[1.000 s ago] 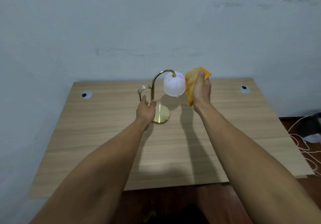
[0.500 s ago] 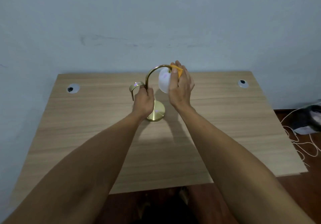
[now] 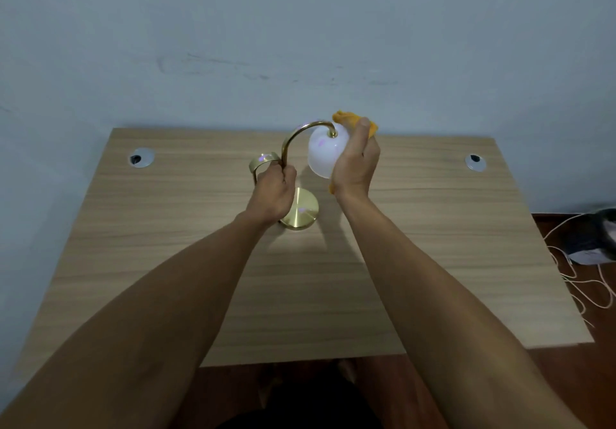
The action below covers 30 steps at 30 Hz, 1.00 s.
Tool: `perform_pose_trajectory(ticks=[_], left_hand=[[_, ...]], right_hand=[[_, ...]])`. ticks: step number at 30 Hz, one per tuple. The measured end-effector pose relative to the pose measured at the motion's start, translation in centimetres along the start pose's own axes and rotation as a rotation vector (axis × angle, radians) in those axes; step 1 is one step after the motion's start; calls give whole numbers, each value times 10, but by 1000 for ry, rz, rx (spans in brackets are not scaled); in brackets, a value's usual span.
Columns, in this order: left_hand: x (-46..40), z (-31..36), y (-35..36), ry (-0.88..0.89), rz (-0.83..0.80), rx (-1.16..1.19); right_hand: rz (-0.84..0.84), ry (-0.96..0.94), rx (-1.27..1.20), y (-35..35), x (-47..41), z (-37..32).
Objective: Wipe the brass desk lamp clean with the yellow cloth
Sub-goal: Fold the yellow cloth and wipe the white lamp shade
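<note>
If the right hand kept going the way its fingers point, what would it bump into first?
Probably the wall. The right hand, holding the yellow cloth against the white shade, points up and away; depth is hard to judge.

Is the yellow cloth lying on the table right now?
No, the yellow cloth is in the right hand, pressed against the white lamp shade above the table.

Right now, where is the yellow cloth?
In the head view the yellow cloth is bunched in the right hand, pressed against the right side of the lamp's white shade, above the middle of the wooden desk.
</note>
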<state>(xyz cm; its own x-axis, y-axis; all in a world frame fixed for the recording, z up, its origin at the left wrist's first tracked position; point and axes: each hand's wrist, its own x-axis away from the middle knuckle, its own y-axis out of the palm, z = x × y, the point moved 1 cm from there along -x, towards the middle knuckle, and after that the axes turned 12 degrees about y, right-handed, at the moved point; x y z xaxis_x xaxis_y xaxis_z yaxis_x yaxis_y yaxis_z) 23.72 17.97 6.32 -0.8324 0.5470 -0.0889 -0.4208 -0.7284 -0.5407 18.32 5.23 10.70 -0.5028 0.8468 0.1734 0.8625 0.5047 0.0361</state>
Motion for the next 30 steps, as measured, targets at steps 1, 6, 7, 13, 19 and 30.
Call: perform_pose_trajectory(ticks=[1,6,7,13,19,30], left_hand=[[0,1,-1,5,-5,-2],[-1,2,-2,13,-17,-6],[-1,2,-2,16,-18,-4],[0,1,-3,-3,-40,14],[0,1,-6,17,-58,3],[1,2,-7,-2,-82,-22]], right_hand=[[-24,-92,93,1,1,-2],[-155,-123,220,-8,-11,7],[-162,-54,186,-9,-11,8],[34,387,-171,-19,-11,-8],[-159,147,33,0,-13,-33],[-226,313,244,-9,-43,-29]])
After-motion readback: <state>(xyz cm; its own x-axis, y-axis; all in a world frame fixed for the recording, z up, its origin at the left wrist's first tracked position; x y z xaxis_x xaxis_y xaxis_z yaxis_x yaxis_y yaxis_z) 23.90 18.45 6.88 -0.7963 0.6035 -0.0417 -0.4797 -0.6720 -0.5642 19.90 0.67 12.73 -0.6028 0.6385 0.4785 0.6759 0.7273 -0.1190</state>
